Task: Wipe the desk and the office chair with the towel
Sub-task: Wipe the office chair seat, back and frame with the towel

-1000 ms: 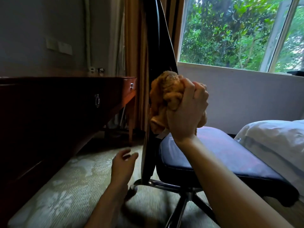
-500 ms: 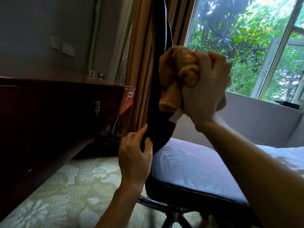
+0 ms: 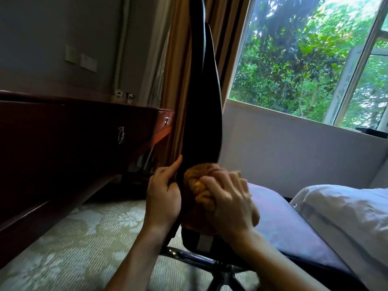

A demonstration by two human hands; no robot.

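The black office chair's backrest (image 3: 204,114) stands edge-on in the middle of the view, above a dark blue seat (image 3: 279,219). My right hand (image 3: 228,203) grips a bunched orange towel (image 3: 197,192) and presses it against the low front of the backrest. My left hand (image 3: 164,195) holds the backrest's edge from the other side, fingers curled round it. The dark wooden desk (image 3: 69,131) runs along the left wall.
A chrome chair base (image 3: 212,267) sits on pale patterned carpet (image 3: 73,244). A white pillow and bed (image 3: 344,211) lie at the right. Tan curtains (image 3: 178,66) hang behind the chair, beside a large window (image 3: 304,59). The desk has metal drawer handles (image 3: 121,135).
My right hand has brought the towel down the backrest from high up to just above the seat. My left hand rose from near the floor and took hold of the backrest's edge.
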